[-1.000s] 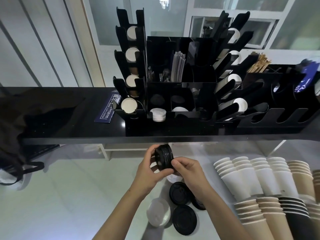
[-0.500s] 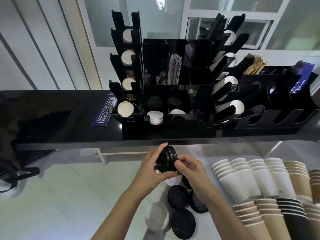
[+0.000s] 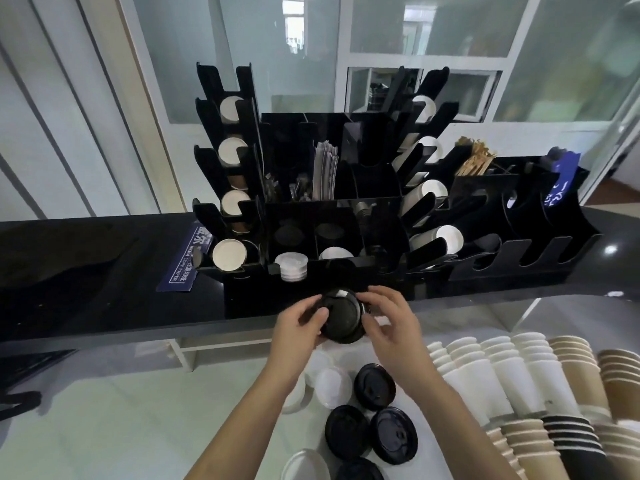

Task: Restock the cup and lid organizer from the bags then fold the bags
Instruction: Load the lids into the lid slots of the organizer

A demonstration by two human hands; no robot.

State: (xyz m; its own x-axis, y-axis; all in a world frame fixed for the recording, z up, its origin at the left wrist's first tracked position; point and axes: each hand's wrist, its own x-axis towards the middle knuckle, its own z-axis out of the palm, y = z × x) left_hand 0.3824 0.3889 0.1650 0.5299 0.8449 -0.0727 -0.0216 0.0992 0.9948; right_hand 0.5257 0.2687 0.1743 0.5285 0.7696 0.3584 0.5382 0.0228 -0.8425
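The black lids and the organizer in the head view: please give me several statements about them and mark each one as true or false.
1. Both hands hold a stack of black lids in front of the organizer. True: the left hand and the right hand grip it from either side.
2. All loose lids on the white surface are black. False: a translucent lid lies beside the loose black lids.
3. A stack of clear lids sits in a front slot of the organizer. True.
4. The paper cups at the right stand upright. False: the stacks lie on their sides.
5. The wooden stirrers lie on the white surface. False: they stand in an organizer compartment.
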